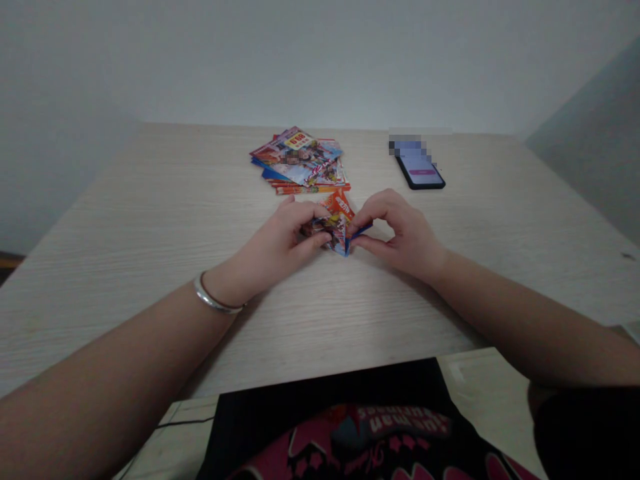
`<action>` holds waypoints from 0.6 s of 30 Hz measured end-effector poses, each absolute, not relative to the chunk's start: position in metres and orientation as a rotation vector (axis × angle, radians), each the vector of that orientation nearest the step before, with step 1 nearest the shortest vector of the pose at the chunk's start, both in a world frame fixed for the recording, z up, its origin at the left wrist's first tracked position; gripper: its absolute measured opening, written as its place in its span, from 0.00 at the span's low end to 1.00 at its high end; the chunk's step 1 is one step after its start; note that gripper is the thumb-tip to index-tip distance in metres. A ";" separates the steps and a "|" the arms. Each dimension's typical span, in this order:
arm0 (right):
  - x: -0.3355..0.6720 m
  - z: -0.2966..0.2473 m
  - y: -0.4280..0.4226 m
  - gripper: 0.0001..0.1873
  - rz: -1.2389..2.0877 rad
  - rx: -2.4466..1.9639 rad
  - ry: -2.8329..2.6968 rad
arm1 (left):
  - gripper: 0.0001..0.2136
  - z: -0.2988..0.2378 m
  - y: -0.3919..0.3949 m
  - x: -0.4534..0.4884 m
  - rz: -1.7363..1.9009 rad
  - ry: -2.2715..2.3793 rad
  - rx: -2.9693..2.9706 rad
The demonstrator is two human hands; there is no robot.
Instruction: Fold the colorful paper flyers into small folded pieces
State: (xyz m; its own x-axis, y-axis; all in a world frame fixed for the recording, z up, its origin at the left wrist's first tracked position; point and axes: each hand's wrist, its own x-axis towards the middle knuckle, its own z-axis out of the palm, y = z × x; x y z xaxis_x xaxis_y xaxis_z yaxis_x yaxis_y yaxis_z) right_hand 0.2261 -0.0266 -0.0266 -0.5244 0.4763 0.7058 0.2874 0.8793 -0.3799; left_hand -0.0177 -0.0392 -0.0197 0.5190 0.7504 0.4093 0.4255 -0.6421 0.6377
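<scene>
Fingers of left hand (306, 217), fingers of right hand (363, 223) pinching folded glossy flyer (340, 213) | beyond fingers: flyer stack (300, 160) lying, print unreadable | farther right: phone (420, 170), top pixelated

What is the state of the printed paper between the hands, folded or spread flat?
Folded: the printed paper is creased into a pointed shape, pinched between the left hand and right hand.

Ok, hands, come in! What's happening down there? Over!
Left hand, right hand: both pinching folded paper. Paper pile just beyond. Phone farther right.
</scene>
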 end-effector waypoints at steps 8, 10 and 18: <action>0.224 -0.033 -0.027 0.08 0.509 -0.651 -2.041 | 0.05 -0.017 -0.036 -0.017 0.986 0.901 2.402; 0.222 -0.034 -0.027 0.09 0.550 -0.663 -2.014 | 0.05 -0.017 -0.036 -0.016 1.000 0.909 2.416; 0.228 -0.049 -0.015 0.25 0.491 -0.914 -1.958 | 0.05 -0.021 -0.036 -0.016 1.054 0.927 2.441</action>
State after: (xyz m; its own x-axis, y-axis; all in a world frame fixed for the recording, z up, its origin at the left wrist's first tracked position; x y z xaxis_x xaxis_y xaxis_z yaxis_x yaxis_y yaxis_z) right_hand 0.2281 -0.0149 -0.0486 -0.3287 0.7606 0.5599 0.4061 0.6491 -0.6432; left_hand -0.0159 -0.0365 -0.0212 0.5160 0.6758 0.5263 0.4360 -0.7361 0.5178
